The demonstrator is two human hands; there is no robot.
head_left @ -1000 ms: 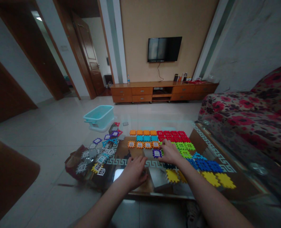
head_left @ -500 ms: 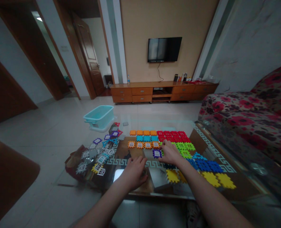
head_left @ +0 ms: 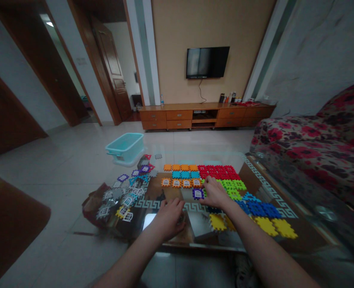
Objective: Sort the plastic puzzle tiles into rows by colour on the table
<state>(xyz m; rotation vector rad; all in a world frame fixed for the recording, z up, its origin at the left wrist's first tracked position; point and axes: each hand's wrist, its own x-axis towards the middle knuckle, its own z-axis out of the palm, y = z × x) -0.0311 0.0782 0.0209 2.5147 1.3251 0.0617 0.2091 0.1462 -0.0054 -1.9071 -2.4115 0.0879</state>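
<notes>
My right hand (head_left: 215, 193) is at the purple window tile (head_left: 197, 194), its fingers and thumb closed about the tile's right side. That tile lies just below a row of orange window tiles (head_left: 186, 183). Green tiles (head_left: 233, 185) lie beyond my right hand, partly covered by it. My left hand (head_left: 171, 218) hovers low over the near part of the glass table (head_left: 201, 224), fingers loosely bent and apart, with nothing visible in them. Yellow tiles (head_left: 217, 222) lie in a row beneath my right forearm, which hides some of them.
Red tiles (head_left: 219, 172), light-blue tiles (head_left: 185, 175) and dark-blue tiles (head_left: 256, 208) lie in blocks. Loose mixed tiles (head_left: 128, 201) are scattered at the table's left. A turquoise tub (head_left: 125, 148) stands beyond them. A flowered sofa (head_left: 315, 140) is at right.
</notes>
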